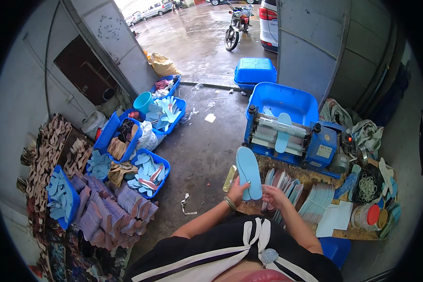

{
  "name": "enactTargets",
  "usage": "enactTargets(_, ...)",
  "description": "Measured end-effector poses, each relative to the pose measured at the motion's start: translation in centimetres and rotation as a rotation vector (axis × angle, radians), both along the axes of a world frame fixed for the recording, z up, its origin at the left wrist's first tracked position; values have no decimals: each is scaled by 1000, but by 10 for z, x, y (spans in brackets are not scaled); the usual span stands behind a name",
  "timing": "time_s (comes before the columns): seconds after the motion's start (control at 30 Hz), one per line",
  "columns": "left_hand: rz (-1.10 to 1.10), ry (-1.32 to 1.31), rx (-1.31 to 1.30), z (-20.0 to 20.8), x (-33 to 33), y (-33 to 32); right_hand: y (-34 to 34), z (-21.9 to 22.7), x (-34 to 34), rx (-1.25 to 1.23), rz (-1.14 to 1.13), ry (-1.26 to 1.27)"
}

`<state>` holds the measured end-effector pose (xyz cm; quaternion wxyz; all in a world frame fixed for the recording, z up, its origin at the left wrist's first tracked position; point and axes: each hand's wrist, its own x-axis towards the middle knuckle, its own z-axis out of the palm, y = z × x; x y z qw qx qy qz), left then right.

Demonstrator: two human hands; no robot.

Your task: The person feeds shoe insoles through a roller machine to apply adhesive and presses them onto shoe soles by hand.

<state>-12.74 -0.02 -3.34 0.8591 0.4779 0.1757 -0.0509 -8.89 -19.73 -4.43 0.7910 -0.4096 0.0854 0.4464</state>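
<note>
We hold pale-blue insoles [249, 168] before us in our left hand [239, 189], partly hidden behind them; our right hand [276, 196] curls beside their lower edge, its grip unclear.

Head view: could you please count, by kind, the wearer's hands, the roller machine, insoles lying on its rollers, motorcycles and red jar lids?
Hands: 2 (left hand, right hand)
Roller machine: 1
Insole on rollers: 1
Motorcycle: 1
Red jar lid: 1
Total: 6
</note>
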Motion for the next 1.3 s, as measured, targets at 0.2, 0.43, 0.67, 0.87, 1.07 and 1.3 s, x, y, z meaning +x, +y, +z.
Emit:
enactTargets(0.2, -68, -26, 87, -7, 5, -8, -4, 8, -12, -124, -14, -83)
enactTargets(0.43, -90, 212, -290, -8, 3, -4, -15, 0, 17, -188, -284, -62)
enactTargets(0.67, -61, 168, -75, 1, -11, -10, -19, -5, 34, -177, -415, -10)
enactTargets(0.87, 11, -30, 203, -27, -10, 0, -12, -20, 42, -127, -401, -66)
enactTargets(1.07, 26, -47, 356, 6, -8, -2, -4, -22, 48, -106, -403, -71)
enactTargets(1.3, 48, -95, 274, 10, -12, -9, -6, -12, 37, -131, -429, -21)
